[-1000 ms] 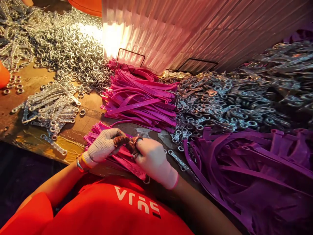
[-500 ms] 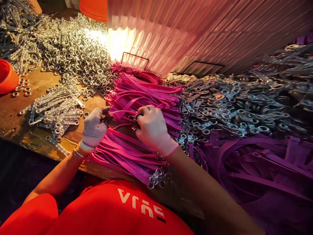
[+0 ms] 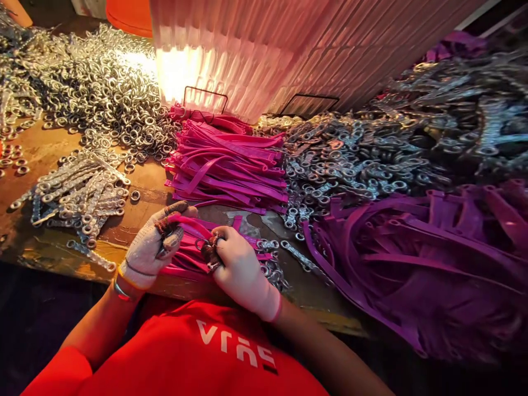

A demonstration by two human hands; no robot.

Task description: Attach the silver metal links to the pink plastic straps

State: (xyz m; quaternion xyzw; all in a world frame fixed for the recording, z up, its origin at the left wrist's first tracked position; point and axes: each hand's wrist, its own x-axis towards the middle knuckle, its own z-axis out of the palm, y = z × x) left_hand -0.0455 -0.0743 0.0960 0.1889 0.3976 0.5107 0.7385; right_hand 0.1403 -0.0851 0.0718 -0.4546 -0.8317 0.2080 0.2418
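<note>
My left hand (image 3: pixel 154 247), in a white dotted glove with dark fingertips, pinches one end of a pink strap (image 3: pixel 192 224). The other end of that strap runs into my right hand (image 3: pixel 239 267), gloved in white and closed around it, with a dark ring-like part at its fingertips that is hard to make out. Under both hands lies a pile of pink straps (image 3: pixel 185 256), with metal links (image 3: pixel 274 269) at its right end. Just beyond the hands sits a larger stack of pink straps (image 3: pixel 226 165).
Loose metal rings (image 3: pixel 124 104) heap at the back left, nearer than them textured metal bars (image 3: pixel 82 192). Metal links (image 3: pixel 342 154) and purple straps (image 3: pixel 412 258) cover the right. A corrugated translucent panel (image 3: pixel 247 49) stands behind, beside an orange lamp shade (image 3: pixel 130 16).
Both hands have come back from the far pink stack toward my body. A pink strap now stretches between them. The view has shifted to the right.
</note>
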